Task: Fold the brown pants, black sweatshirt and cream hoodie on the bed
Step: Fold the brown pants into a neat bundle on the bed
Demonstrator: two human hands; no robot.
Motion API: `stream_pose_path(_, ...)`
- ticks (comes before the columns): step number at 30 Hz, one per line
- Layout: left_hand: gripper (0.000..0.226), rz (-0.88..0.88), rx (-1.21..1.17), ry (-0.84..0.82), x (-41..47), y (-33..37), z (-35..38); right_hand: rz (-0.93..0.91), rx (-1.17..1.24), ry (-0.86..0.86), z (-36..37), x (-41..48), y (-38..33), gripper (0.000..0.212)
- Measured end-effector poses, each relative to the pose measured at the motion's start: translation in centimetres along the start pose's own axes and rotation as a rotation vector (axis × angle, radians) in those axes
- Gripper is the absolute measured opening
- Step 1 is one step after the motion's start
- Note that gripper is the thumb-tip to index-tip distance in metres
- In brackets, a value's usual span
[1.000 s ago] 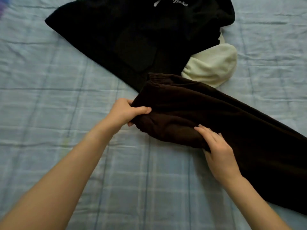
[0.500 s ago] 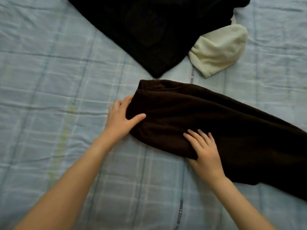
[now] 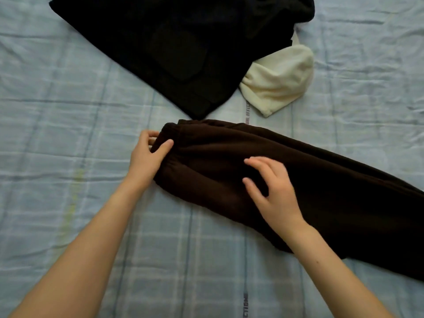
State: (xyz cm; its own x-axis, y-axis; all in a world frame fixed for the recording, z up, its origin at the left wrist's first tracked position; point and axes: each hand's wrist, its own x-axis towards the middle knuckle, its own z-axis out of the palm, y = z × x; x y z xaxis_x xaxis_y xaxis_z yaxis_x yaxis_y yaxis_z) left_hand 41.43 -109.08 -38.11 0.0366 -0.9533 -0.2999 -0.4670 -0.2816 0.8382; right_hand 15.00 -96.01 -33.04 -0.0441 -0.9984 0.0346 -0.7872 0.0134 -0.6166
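The brown pants (image 3: 298, 180) lie across the blue checked bed (image 3: 57, 134), doubled lengthwise, with the elastic waistband at their left end and the legs running off to the right and out of view. The left hand (image 3: 146, 154) pinches that waistband, thumb on top and fingers curled round its edge. The right hand (image 3: 273, 191) is over the pants just right of the waistband, fingers spread and loosely bent, gripping nothing; whether the tips touch the cloth I cannot tell. Beyond the waistband lies the black sweatshirt (image 3: 179, 42), unfolded, one corner near the pants but apart from them. The cream hoodie (image 3: 277, 81) is bunched beyond the pants too, partly tucked under the sweatshirt. The pants look like thick fleece: soft, limp, fairly weighty, not slippery, likely to sag and bunch if lifted at one spot. The gathered waistband is probably the firmest hold, with a flat palm at mid-leg to keep the layers aligned while folding
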Motion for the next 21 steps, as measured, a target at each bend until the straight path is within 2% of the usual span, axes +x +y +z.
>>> stream_pose_path(1,0.023,0.029,0.005,-0.059,0.1,0.1,-0.3,-0.019,-0.083,0.078,-0.3,1.2,0.4,0.047)
stream_pose_path(3,0.017,0.082,0.085,-0.142,0.4,0.5,-0.8,0.073,-0.229,0.037,-0.8,3.5,1.3,0.052)
stream_pose_path(4,0.010,0.090,0.086,-0.148,0.6,0.9,-1.0,0.152,-0.228,-0.020,-1.1,4.6,1.9,0.049)
stream_pose_path(6,0.021,0.122,0.069,-0.127,1.3,1.8,-1.6,0.188,-0.139,-0.042,-2.1,6.0,3.0,0.030)
stream_pose_path(8,0.028,0.148,0.039,-0.107,2.1,2.8,-1.9,0.109,-0.169,0.110,-3.6,7.0,4.0,0.017)
stream_pose_path(10,0.025,0.161,-0.001,-0.048,2.9,3.4,-1.0,0.093,-0.248,0.212,-3.9,8.2,4.7,0.016)
stream_pose_path(11,0.023,0.144,0.031,-0.033,3.3,3.6,-0.2,0.132,-0.292,0.183,-3.5,9.0,4.8,0.019)
stream_pose_path(13,0.023,0.041,0.136,-0.049,3.9,3.5,1.3,0.270,-0.375,0.013,-1.6,9.9,5.0,0.030)
stream_pose_path(15,0.037,-0.070,0.186,-0.040,4.3,2.8,1.5,0.358,-0.342,0.003,-0.1,9.7,4.2,0.042)
stream_pose_path(18,0.063,-0.200,0.290,-0.032,4.0,1.8,-0.2,0.243,-0.277,0.189,1.9,6.8,1.3,0.050)
stream_pose_path(19,0.069,-0.241,0.291,-0.077,3.8,1.6,-0.8,0.209,-0.253,0.167,2.8,5.6,0.2,0.052)
stream_pose_path(21,0.072,-0.325,0.220,-0.206,3.5,1.7,-1.4,0.195,-0.226,0.020,4.7,3.7,-1.6,0.055)
